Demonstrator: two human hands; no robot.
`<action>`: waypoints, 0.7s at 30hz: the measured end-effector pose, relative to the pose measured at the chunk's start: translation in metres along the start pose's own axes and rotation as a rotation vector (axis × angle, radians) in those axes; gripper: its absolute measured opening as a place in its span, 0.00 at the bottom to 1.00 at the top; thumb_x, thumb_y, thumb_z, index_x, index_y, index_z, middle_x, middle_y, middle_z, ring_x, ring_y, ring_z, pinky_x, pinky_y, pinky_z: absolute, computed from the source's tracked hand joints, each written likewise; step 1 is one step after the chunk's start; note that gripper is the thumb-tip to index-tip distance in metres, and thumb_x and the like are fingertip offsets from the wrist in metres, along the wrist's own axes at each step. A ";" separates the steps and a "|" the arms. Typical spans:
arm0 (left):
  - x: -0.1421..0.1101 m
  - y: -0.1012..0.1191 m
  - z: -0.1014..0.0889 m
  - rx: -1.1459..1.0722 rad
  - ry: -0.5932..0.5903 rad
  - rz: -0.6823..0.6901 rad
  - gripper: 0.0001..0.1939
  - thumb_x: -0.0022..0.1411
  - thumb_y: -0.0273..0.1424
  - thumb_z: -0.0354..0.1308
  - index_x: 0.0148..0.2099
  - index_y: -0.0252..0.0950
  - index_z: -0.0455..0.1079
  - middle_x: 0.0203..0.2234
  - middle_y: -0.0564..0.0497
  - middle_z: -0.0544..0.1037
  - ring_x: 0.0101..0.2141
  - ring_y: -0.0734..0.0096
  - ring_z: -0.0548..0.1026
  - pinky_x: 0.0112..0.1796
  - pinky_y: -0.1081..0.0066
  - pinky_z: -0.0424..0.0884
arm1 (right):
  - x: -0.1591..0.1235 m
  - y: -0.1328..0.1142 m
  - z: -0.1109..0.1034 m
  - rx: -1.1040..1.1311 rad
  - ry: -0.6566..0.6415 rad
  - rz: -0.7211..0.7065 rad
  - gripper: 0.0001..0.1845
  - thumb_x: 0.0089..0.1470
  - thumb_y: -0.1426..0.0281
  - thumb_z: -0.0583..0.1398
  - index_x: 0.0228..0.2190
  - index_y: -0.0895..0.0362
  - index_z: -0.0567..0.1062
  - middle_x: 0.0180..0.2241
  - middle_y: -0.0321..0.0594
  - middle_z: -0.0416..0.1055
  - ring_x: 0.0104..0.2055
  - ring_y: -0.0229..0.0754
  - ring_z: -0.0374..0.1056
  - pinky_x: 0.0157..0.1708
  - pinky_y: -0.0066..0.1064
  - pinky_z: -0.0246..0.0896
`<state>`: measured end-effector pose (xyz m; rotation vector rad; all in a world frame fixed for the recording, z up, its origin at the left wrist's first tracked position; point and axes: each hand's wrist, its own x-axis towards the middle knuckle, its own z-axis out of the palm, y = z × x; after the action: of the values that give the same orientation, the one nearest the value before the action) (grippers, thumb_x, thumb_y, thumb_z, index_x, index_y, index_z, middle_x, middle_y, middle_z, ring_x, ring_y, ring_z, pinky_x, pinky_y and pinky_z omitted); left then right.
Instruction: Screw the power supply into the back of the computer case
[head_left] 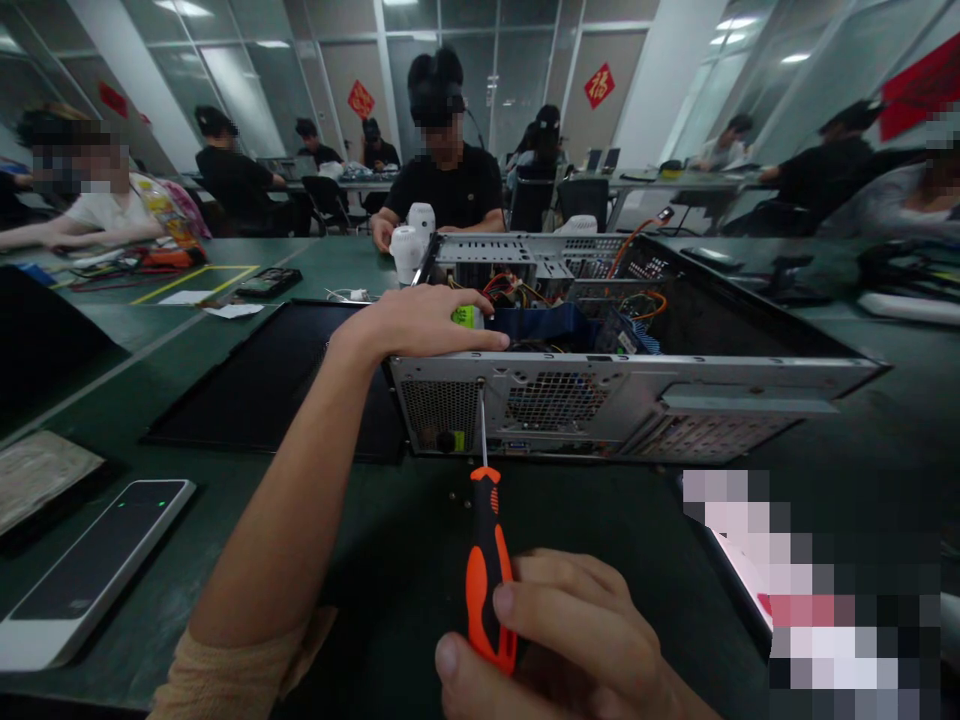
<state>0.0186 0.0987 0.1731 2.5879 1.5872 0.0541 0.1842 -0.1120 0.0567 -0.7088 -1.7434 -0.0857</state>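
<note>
An opened desktop computer case (637,375) lies on its side, its rear panel facing me. My left hand (420,322) lies over the case's near left edge, fingers stretched across the power supply area, beside a green label (472,318). Between the thumb and fingers of my right hand (577,630) is an orange and black screwdriver (489,570). Its shaft points away from me, the tip meeting the rear panel at the right edge of the power supply's mesh (439,405). Wires and a blue ribbon cable (540,325) show inside. Small screws (459,499) lie on the table.
A black side panel (262,380) lies left of the case. A white device (97,570) sits at the near left and a lit phone (739,565) at the near right. White plastic objects (409,245) stand behind the case; a person (450,185) sits across the table.
</note>
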 end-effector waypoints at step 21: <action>0.000 0.000 -0.001 0.015 -0.006 -0.006 0.44 0.64 0.67 0.45 0.72 0.48 0.65 0.67 0.46 0.72 0.63 0.45 0.72 0.62 0.51 0.65 | 0.003 0.014 0.004 0.021 -0.015 -0.227 0.08 0.66 0.75 0.62 0.35 0.51 0.75 0.34 0.25 0.82 0.20 0.29 0.68 0.24 0.26 0.72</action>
<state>0.0189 0.0984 0.1737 2.5918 1.6003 0.0337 0.1875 -0.0974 0.0538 -0.4959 -1.8312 -0.2177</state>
